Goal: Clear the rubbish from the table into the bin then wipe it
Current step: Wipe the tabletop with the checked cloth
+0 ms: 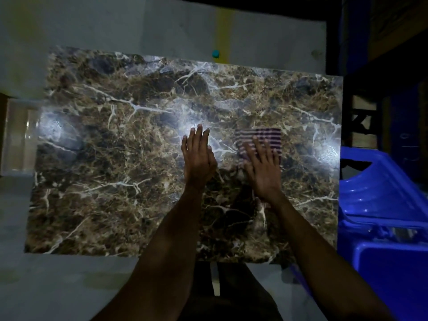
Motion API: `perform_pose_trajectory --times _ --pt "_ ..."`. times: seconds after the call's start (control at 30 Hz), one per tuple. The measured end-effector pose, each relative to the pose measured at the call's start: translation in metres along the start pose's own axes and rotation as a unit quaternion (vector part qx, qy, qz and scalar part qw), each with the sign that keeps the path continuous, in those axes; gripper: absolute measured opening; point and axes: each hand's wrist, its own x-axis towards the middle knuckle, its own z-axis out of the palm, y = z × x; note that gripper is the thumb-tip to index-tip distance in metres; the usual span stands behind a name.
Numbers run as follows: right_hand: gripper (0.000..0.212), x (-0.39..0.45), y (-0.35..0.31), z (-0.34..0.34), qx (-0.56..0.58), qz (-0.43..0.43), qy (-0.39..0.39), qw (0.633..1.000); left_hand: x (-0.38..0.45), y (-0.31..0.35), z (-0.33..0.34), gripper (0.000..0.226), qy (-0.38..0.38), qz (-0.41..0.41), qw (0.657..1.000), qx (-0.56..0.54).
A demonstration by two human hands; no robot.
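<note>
A brown marbled table [115, 158] fills the middle of the view. On it, right of centre, lies a folded striped cloth [264, 137], purple and white. My right hand [262, 172] lies flat on the cloth's near part with its fingers straight and spread, pressing it to the tabletop. My left hand [199, 156] rests flat on the bare tabletop to the left of the cloth, fingers straight and together. A blue plastic bin [384, 205] stands off the table's right edge. I see no rubbish on the tabletop.
A pale wall runs behind the table, with a small teal object [215, 53] just past the far edge. Dark shelving [361, 119] stands at the right, behind the bin. Pale floor shows to the left and in front.
</note>
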Motion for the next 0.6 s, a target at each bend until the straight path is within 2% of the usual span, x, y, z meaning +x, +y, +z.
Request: perform_pose_trajectory --times 0.07,0.13,0.2,0.3,0.43,0.5,0.6 --pt "0.058 0.017 -0.005 -0.003 0.023 0.074 0.031 0.997 0.0 -0.002 0.002 0.046 0.005 0.006 1.0 -0.008" --pt "0.058 0.04 -0.025 -0.002 0.029 0.098 0.046 0.994 0.0 -0.006 0.003 0.045 0.0 0.002 1.0 -0.025" --pt "0.06 0.054 -0.047 0.004 0.02 0.066 0.042 0.997 0.002 -0.006 0.003 0.046 -0.025 -0.025 0.998 -0.049" --pt "0.06 0.032 -0.065 0.017 0.012 -0.04 0.027 0.999 0.004 -0.009 -0.006 0.047 -0.064 -0.053 0.994 -0.073" --pt "0.057 -0.033 -0.047 0.021 -0.018 -0.076 0.006 0.997 0.002 -0.024 -0.026 0.051 -0.133 0.028 0.991 0.017" --pt "0.057 -0.046 -0.036 0.017 -0.003 -0.038 0.013 0.999 -0.007 -0.029 -0.035 0.053 -0.151 0.043 0.986 0.049" --pt "0.058 -0.028 -0.046 0.019 0.013 0.068 0.046 0.997 -0.031 -0.031 -0.043 0.053 -0.134 0.026 0.989 0.053"
